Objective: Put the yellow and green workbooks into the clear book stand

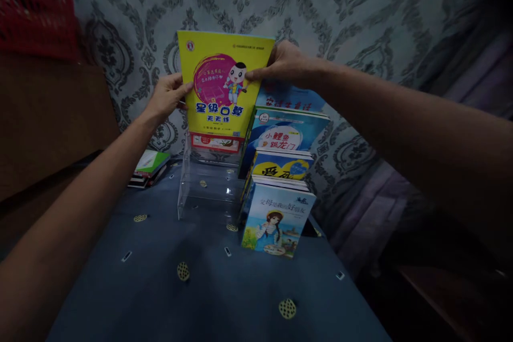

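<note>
Gripping a yellow book (pixel 222 85) by opposite edges, the left hand (pixel 169 96) and right hand (pixel 287 62) hold it at the back of a clear tiered rack (pixel 185 181) (other books (pixel 286 131) stand stepped to the right) on a blue worktop (pixel 156 283).

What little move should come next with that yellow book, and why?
Probably settle the yellow book on the clear rack before letting go: the left hand and right hand hold its sides at the rack's back, beside tiered books.
</note>
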